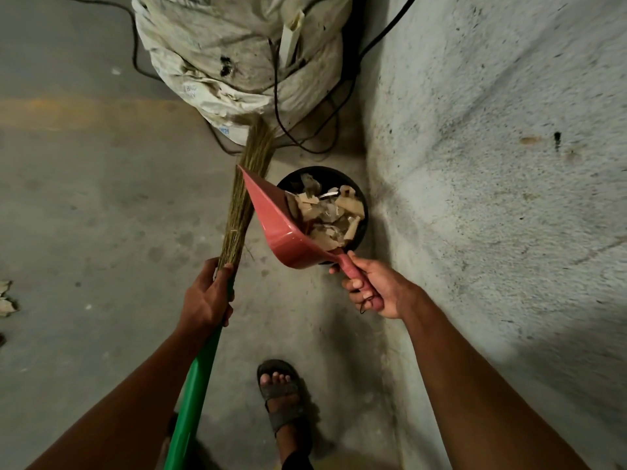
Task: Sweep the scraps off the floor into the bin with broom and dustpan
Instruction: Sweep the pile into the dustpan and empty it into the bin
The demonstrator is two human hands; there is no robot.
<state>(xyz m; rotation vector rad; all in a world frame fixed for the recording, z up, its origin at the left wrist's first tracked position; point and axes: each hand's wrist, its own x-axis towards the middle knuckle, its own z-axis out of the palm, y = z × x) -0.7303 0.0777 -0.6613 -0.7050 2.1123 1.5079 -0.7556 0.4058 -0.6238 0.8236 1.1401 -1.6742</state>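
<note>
The right hand (pixel 376 290) curls tightly round the handle of a pink dustpan (pixel 274 218), which is tipped on edge over a black bin (pixel 359 198) standing against the rough wall (pixel 492 164) on the right. Cardboard and paper scraps (pixel 334 215) fill the bin's mouth; the pan hides the bin's left rim. The left hand (pixel 207 296) grips the broom (pixel 244 184) where green handle meets straw bristles (the handle's near end runs out of view). Its tip lies against a dirty white sack (pixel 237 56) draped with black cables (pixel 281 106). More scraps (pixel 6 298) lie cut off at the far-left edge of the concrete floor (pixel 101 198).
</note>
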